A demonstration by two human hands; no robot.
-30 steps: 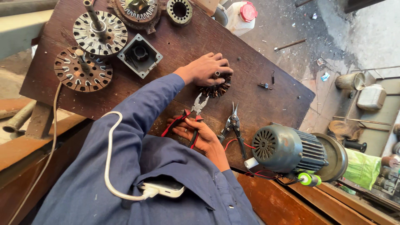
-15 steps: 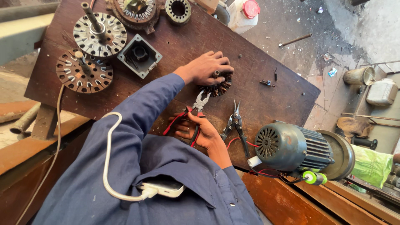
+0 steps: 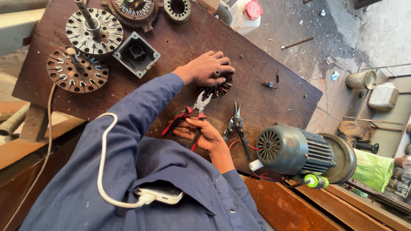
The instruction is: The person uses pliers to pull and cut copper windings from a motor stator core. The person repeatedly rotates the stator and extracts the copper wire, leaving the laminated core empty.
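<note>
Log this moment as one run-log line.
left hand: pressing on small wound stator | right hand: holding red-handled pliers, jaws at stator | snips: lying beside | grey motor: bench edge

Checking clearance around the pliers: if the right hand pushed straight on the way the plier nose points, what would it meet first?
Most likely the small copper-wound stator under the left hand. The right hand aims the red-handled pliers up-right at it; the gap looks tiny, though depth is unclear.
</note>
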